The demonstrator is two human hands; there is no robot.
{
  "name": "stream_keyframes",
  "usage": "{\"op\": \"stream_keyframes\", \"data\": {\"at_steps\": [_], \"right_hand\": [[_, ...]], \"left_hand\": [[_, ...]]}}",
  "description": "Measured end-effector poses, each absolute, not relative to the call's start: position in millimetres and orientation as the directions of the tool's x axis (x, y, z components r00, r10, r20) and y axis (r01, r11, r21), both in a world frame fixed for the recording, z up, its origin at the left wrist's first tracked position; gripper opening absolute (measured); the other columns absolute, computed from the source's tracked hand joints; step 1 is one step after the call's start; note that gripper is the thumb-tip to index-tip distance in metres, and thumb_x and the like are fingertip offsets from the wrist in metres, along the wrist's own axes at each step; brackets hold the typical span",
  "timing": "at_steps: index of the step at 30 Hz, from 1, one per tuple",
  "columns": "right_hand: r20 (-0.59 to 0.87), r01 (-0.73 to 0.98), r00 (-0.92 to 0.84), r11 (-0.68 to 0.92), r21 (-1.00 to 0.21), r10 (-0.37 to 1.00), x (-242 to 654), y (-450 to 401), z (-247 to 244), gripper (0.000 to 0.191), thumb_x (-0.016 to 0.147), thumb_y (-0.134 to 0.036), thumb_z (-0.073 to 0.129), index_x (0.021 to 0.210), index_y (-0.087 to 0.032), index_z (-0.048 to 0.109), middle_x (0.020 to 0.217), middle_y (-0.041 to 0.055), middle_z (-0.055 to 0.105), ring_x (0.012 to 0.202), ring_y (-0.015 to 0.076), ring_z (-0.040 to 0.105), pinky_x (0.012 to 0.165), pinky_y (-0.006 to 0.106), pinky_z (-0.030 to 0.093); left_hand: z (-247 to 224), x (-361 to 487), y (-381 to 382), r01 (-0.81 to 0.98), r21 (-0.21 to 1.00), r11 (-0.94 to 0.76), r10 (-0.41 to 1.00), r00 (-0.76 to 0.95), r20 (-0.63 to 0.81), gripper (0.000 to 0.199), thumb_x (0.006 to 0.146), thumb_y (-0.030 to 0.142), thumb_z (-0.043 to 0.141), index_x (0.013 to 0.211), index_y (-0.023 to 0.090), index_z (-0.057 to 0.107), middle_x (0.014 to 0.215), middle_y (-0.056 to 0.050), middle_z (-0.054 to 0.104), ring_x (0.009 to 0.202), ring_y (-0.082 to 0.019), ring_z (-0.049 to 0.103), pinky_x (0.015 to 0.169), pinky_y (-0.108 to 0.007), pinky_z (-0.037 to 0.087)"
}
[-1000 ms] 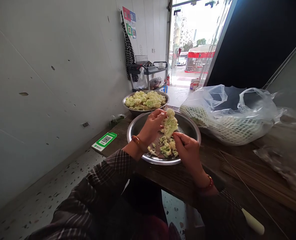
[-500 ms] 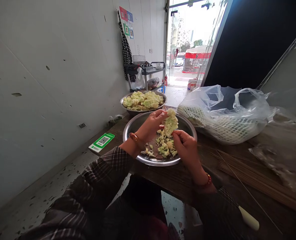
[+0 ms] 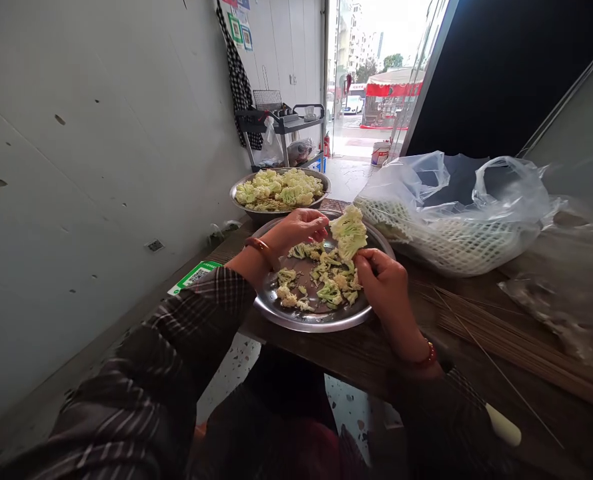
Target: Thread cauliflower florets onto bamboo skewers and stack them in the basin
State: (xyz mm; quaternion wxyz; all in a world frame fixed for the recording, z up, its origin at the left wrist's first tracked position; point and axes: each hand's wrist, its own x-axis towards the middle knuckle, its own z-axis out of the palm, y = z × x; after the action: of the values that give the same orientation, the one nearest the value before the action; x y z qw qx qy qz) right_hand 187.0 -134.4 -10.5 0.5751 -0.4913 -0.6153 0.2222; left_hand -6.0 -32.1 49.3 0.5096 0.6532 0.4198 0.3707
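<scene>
My right hand (image 3: pixel 385 277) pinches the stem end of a pale cauliflower floret (image 3: pixel 349 232), holding it upright above a wide steel basin (image 3: pixel 309 325). Close to the floret's left edge is my left hand (image 3: pixel 302 227), its fingers partly curled and a little apart, with nothing visible in them. Several loose cauliflower pieces (image 3: pixel 330 292) lie in the basin below. Behind it stands a second steel bowl (image 3: pixel 325 194) heaped with cauliflower florets (image 3: pixel 281 187).
On the right sits a clear plastic bag (image 3: pixel 456 233) of net-wrapped produce. Thin wooden skewers (image 3: pixel 506 340) and a knife with a pale handle (image 3: pixel 503 425) lie on the dark table. A green QR-code card (image 3: pixel 196 275) is left of the basin. A cart (image 3: pixel 289 123) stands behind.
My left hand has come off the floret and moved slightly left. The right hand keeps the floret, now a bit farther right. The view has shifted, showing more basin contents.
</scene>
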Motion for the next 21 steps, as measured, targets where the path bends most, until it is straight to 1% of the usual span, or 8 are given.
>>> {"op": "stream_keyframes", "data": {"at_steps": [2,7,9,12,14,16,19,21], "right_hand": [[0.464,0.301,0.18,0.401,-0.865,0.867,188.4,-133.9,-11.8,0.018,0.088,-0.03,0.057,0.079,-0.019,0.068,0.061,-0.0029,0.056,0.057,0.0127,0.049,0.057,0.026,0.038],[0.329,0.014,0.28,0.339,-0.941,0.902,190.9,-129.7,-16.1,0.019,0.089,-0.036,0.061,0.08,-0.02,0.063,0.054,-0.007,0.046,0.047,0.0095,0.038,0.045,0.023,0.029],[0.319,-0.049,0.301,0.348,-0.936,0.899,190.9,-128.5,-16.2,0.018,0.088,-0.036,0.063,0.079,-0.021,0.062,0.053,-0.007,0.045,0.047,0.0092,0.038,0.044,0.022,0.027],[0.307,-0.095,0.316,0.352,-0.931,0.898,190.0,-128.6,-14.6,0.015,0.088,-0.033,0.065,0.081,-0.02,0.064,0.054,-0.0065,0.047,0.047,0.0088,0.038,0.042,0.022,0.025],[0.3,-0.105,0.324,0.349,-0.931,0.897,189.2,-129.5,-13.1,0.013,0.087,-0.032,0.065,0.082,-0.02,0.065,0.054,-0.0064,0.048,0.046,0.0082,0.038,0.041,0.021,0.024],[0.301,-0.105,0.333,0.353,-0.93,0.894,188.5,-130.6,-11.9,0.012,0.087,-0.03,0.066,0.082,-0.02,0.065,0.054,-0.0065,0.048,0.046,0.0077,0.038,0.041,0.021,0.024],[0.31,-0.093,0.334,0.358,-0.929,0.89,188.1,-131.3,-11.3,0.012,0.087,-0.03,0.065,0.082,-0.019,0.065,0.053,-0.0069,0.048,0.045,0.0071,0.037,0.04,0.02,0.023],[0.311,-0.077,0.332,0.354,-0.932,0.891,188.4,-131.1,-11.8,0.013,0.088,-0.031,0.064,0.083,-0.02,0.065,0.053,-0.007,0.048,0.044,0.0069,0.037,0.039,0.02,0.023]], "left_hand": [[44.1,-4.0,-27.0,0.263,0.949,-0.173,0.901,0.432,0.044,0.022,0.083,0.033,0.074,0.076,0.013,0.069,0.071,-0.007,0.07,0.061,-0.011,0.063,0.058,-0.021,0.044],[18.8,1.6,-15.2,0.446,0.849,-0.282,0.879,0.476,0.042,0.013,0.09,0.022,0.06,0.09,0.012,0.069,0.075,-0.004,0.068,0.065,-0.01,0.061,0.064,-0.024,0.047],[6.6,3.5,-12.3,0.534,0.77,-0.349,0.863,0.504,0.042,0.014,0.089,0.021,0.059,0.09,0.012,0.07,0.073,-0.004,0.066,0.065,-0.011,0.059,0.064,-0.025,0.046],[-7.5,6.2,-10.7,0.642,0.582,-0.499,0.815,0.576,0.064,0.014,0.085,0.019,0.061,0.088,0.013,0.073,0.074,-0.003,0.067,0.067,-0.013,0.055,0.067,-0.026,0.043],[-12.5,8.1,-11.4,0.659,0.463,-0.593,0.77,0.632,0.085,0.014,0.083,0.016,0.06,0.086,0.015,0.074,0.077,-0.003,0.068,0.071,-0.013,0.055,0.07,-0.027,0.042],[-14.4,9.6,-13.4,0.639,0.389,-0.663,0.717,0.692,0.086,0.017,0.083,0.012,0.058,0.084,0.016,0.074,0.081,-0.003,0.068,0.075,-0.014,0.056,0.072,-0.027,0.041],[-13.4,10.8,-19.4,0.576,0.372,-0.728,0.626,0.779,0.02,0.017,0.082,0.011,0.056,0.076,0.016,0.071,0.077,-0.002,0.066,0.071,-0.013,0.054,0.069,-0.026,0.039],[-11.6,11.0,-24.6,0.549,0.371,-0.749,0.574,0.818,-0.051,0.013,0.08,0.014,0.059,0.073,0.016,0.069,0.073,-0.001,0.064,0.066,-0.012,0.051,0.065,-0.026,0.036]]}}
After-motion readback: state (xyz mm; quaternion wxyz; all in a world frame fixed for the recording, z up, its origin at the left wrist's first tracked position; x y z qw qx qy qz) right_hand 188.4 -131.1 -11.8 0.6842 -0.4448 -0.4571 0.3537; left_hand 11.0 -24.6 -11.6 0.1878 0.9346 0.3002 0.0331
